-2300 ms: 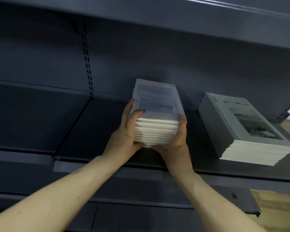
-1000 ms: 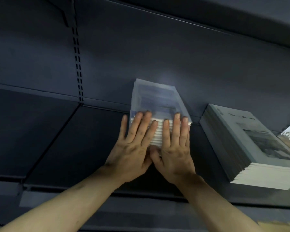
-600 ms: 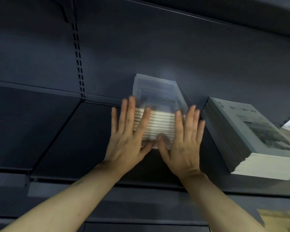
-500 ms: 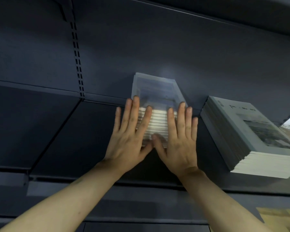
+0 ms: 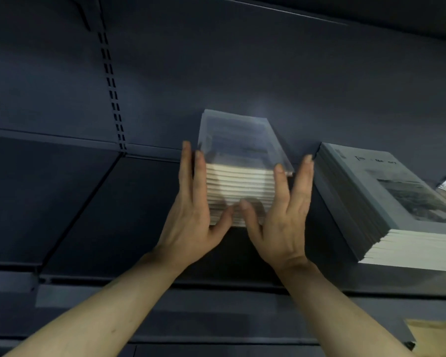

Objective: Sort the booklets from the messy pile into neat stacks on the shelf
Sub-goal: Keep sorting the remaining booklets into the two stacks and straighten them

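The hands have slid apart since half a second ago. Then they were lying flat over the front of the stack (image 5: 238, 186); now they are sitting at its two sides, and more of its white page edges are showing.

Two stacks are sitting on the dark shelf (image 5: 93, 212). The one between the hands is standing near the back wall. The second stack (image 5: 386, 199) is lying just beside it on the right and has not moved.

Two hands are reaching up. The left hand (image 5: 193, 217) is pressing straight fingers against the left side of the stack. The right hand (image 5: 283, 222) is doing the same on the right side, fingers spread. Both thumbs are touching the front edges, low down. Neither hand is curling round anything.
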A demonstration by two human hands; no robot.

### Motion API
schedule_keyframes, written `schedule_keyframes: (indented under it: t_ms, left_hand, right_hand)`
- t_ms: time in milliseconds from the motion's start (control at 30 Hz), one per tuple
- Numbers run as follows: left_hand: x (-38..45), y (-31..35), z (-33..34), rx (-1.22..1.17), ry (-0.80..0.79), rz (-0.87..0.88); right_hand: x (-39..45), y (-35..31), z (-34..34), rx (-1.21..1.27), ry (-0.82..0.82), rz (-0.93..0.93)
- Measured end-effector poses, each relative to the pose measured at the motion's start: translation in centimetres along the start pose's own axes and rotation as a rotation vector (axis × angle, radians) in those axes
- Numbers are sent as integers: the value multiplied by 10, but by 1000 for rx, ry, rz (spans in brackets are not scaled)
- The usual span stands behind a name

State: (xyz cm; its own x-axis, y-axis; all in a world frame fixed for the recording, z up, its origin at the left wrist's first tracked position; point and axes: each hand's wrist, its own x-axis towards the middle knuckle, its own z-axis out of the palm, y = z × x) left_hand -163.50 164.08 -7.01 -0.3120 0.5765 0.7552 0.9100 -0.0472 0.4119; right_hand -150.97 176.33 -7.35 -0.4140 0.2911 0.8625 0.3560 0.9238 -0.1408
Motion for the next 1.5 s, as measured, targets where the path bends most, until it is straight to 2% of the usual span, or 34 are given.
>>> schedule_keyframes:
  t_ms: [200,333,633,867,933,1100,1267,1500]
  left_hand:
    - [-2,-2,0,-84,-31,-73]
    - [-2,-1,0,-80,-26,-49]
    - [0,2,0,-102,26,-47]
    - [2,4,-3,-146,32,-84]
    - [3,1,-5,-229,55,-158]
    - [14,5,1,-433,86,-323]
    - [15,11,18,-490,184,-400]
    - [12,14,18,-446,141,-408]
  right_hand:
    - [0,-4,-1,220,-177,183]
    - [3,-4,-3,287,-169,181]
    - [3,-4,-4,289,-169,207]
    - [1,-8,-2,167,-168,148]
    - [2,-6,-3,250,-148,171]
    - [4,-6,-10,622,-118,418]
    - [4,-23,-2,710,-111,515]
    - [4,-21,-1,754,-112,552]
